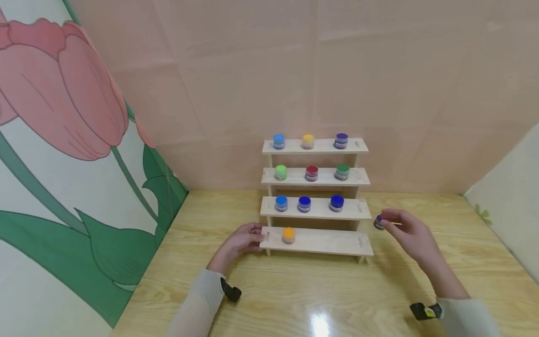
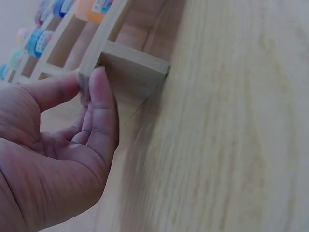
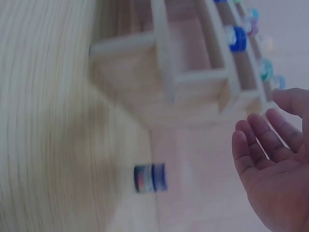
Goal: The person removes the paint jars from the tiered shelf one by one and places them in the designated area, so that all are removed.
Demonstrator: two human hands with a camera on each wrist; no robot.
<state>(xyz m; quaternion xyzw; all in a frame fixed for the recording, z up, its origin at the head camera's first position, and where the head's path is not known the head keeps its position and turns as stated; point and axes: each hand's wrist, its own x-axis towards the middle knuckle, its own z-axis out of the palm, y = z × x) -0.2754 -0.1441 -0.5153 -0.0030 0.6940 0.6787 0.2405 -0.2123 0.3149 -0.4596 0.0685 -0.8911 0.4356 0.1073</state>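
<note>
A four-step wooden display rack (image 1: pixel 324 242) stands on the table with small lidded jars on its steps. My left hand (image 1: pixel 244 239) pinches the left end of the lowest step between thumb and fingers, as the left wrist view shows. One orange-lidded jar (image 1: pixel 288 235) sits toward the left of that step. To the right of the rack, a dark blue-lidded jar (image 3: pixel 150 178) stands upright on the table. My right hand (image 1: pixel 410 234) is beside this jar, overlapping it in the head view. In the right wrist view its fingers (image 3: pixel 263 137) are loosely bent, apart from the jar, holding nothing.
Upper steps carry three jars each, among them a red-lidded jar (image 1: pixel 311 173), a green-lidded jar (image 1: pixel 342 172) and a yellow-lidded jar (image 1: pixel 308 142). A pink cloth (image 1: pixel 236 93) covers the back wall. Walls border the wooden table (image 1: pixel 269 295) left and right.
</note>
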